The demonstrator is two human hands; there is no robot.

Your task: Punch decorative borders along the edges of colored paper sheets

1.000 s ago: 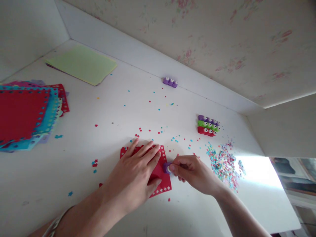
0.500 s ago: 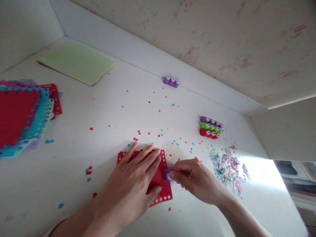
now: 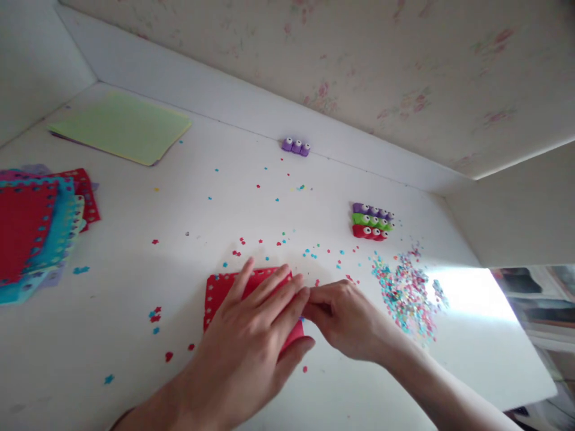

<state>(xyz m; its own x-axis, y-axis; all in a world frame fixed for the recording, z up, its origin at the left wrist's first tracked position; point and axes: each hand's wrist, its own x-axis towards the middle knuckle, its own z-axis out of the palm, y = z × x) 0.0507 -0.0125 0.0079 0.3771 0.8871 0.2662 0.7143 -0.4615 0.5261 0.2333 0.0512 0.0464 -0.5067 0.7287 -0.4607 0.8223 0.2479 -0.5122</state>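
A red sheet of paper [image 3: 216, 294] lies on the white table, with small star-shaped holes along its edges. My left hand [image 3: 256, 329] rests flat across it, fingers stretched out and slightly apart, covering much of the sheet. At the sheet's right edge, my right hand [image 3: 345, 318] is closed in a pinch around a small purple paper punch [image 3: 302, 318]. Only a sliver of the punch shows; the fingers of both hands hide the rest. The right fingertips meet the left index finger there.
Several purple, green and red punches [image 3: 372, 220] stand in rows at the right; more purple punches [image 3: 296, 146] are at the back. A confetti heap [image 3: 408, 293] lies far right. Punched coloured sheets [image 3: 27, 227] and a pale green paper stack [image 3: 121, 129] sit at left.
The red sheet has turned slightly under my left hand. My left fingers have shifted right, up against my right fingertips, and now cover most of the punch. The whole view has shifted a little.
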